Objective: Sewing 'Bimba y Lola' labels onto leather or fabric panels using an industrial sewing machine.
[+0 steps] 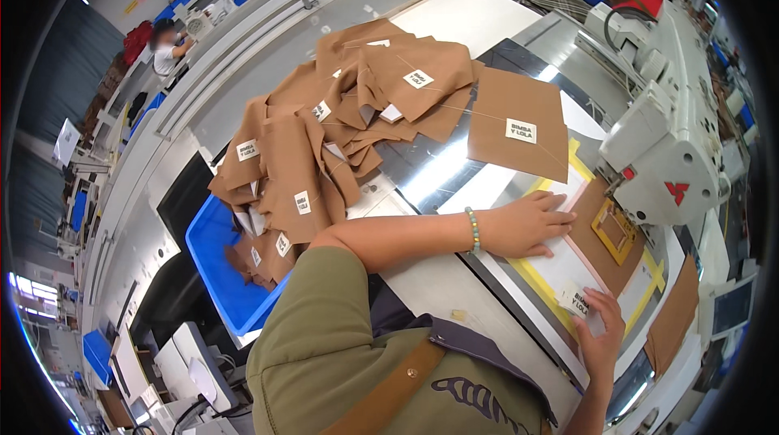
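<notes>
head view: left hand (529,225) rests palm-down, grip loosely spread; right hand (599,333) pinches a white label (573,299).

my sleeve (320,297): olive green | my bracelet (472,230): pale blue, yellow | pieces (519,98): plain brown | label (573,299): white, black print | bin (213,244): blue | tape (579,161): yellow | machine (673,135): white

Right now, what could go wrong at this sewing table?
The left fingers rest near the sewing machine head, so they might get hurt if it moved. The small white label in the right fingers could slip or end up crooked. The brown pieces, heaped loosely and partly in the blue bin, might slide.
</notes>
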`<state>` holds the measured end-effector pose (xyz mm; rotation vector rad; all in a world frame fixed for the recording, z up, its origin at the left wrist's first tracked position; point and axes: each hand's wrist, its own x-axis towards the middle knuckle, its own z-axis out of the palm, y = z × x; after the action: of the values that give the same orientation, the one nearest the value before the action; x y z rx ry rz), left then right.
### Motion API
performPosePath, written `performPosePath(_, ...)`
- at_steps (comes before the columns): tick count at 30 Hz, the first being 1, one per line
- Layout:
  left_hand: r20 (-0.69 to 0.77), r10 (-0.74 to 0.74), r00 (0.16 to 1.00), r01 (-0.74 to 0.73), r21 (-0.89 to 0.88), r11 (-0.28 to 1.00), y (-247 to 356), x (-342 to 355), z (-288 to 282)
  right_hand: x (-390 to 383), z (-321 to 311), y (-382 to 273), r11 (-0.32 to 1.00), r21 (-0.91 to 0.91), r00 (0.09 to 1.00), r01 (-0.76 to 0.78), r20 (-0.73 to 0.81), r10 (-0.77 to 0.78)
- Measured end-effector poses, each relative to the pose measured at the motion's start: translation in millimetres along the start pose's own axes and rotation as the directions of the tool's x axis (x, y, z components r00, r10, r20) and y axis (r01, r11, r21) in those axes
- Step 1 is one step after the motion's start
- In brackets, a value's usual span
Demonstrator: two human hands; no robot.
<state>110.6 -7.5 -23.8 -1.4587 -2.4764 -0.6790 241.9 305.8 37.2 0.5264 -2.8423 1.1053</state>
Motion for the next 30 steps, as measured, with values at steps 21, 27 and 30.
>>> performPosePath(21,0.117,-0.099,0.988,0.090,0.086,0.992,11,16,-12,15,-15,11,0.980,0.150,0.991,-0.130,-0.002,0.132)
performPosePath(27,0.149,-0.118,0.982,0.099,0.129,0.987,12,14,-13,28,-17,16,0.953,0.234,0.981,-0.193,0.074,0.181)
performPosePath(30,0.137,-0.106,0.985,0.090,0.116,0.989,10,14,-11,25,-12,18,0.992,0.069,0.992,-0.101,0.089,0.095)
